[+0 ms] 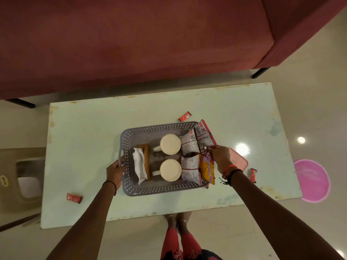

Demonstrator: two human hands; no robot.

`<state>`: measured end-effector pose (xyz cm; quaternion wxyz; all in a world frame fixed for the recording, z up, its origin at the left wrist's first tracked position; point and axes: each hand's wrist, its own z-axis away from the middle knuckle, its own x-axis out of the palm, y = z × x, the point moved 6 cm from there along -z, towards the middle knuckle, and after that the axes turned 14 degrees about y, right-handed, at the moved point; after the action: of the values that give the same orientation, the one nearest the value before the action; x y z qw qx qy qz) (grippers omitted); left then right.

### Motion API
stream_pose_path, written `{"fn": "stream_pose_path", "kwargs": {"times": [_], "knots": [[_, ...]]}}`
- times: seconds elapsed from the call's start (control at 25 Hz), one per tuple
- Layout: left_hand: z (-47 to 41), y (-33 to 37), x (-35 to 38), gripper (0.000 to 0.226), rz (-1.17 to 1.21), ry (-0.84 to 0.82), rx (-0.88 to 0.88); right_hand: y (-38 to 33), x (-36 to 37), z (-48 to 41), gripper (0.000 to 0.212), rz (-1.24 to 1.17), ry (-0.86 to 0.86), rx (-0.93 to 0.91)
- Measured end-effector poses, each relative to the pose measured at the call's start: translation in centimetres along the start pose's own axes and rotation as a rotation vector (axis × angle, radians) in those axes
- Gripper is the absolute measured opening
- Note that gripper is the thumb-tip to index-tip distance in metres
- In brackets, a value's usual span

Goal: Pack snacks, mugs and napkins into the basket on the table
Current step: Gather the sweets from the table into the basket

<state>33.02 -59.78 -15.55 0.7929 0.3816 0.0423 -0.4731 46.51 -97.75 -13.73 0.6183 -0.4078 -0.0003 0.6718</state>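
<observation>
Basket (pixel 159 126), grey, perforated: set mid-desk (pixel 84 147).
Contents: 2 mugs (pixel 170 144), inverted, at the centre. Napkins (pixel 139 164) are held in a wooden holder (pixel 147 160) at the left end. Snack packets (pixel 189 145) are stacked along the right end, 1 yellow packet (pixel 207 169) overhanging the rim.
Left hand (pixel 114 171): curled round the basket's left handle.
Right hand (pixel 220 156): placed at the right rim, fingers bent among the packets; what is gripped cannot be told.
3 red sachets (pixel 74 197) are scattered on the desk outside the basket.
</observation>
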Motion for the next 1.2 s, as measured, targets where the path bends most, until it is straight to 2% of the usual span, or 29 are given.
{"fn": "stream_pose_path", "kwargs": {"times": [0.2,0.4,0.88,1.0,1.08,1.2], "knots": [[0.1,-0.3,0.2,0.044,0.038,-0.013,-0.024,-0.2,0.0,-0.3,0.010,-0.009,0.003,0.012],[0.1,-0.3,0.1,0.045,0.060,-0.008,-0.027,-0.2,0.0,-0.2,0.024,-0.026,0.032,0.008],[-0.1,-0.3,0.3,0.044,0.041,-0.032,0.008,-0.3,-0.4,0.3,0.027,-0.008,0.027,-0.028],[0.3,0.3,0.4,0.043,-0.054,-0.038,0.023,-0.4,-0.8,0.4,0.016,-0.001,0.019,-0.035],[1.1,0.8,0.0,0.044,-0.142,0.023,0.068,-0.2,-1.9,0.5,0.018,-0.009,0.044,-0.040],[3.5,2.6,-2.0,0.042,0.022,0.332,0.257,0.7,-4.4,0.7,0.024,-0.048,0.115,-0.051]]}}
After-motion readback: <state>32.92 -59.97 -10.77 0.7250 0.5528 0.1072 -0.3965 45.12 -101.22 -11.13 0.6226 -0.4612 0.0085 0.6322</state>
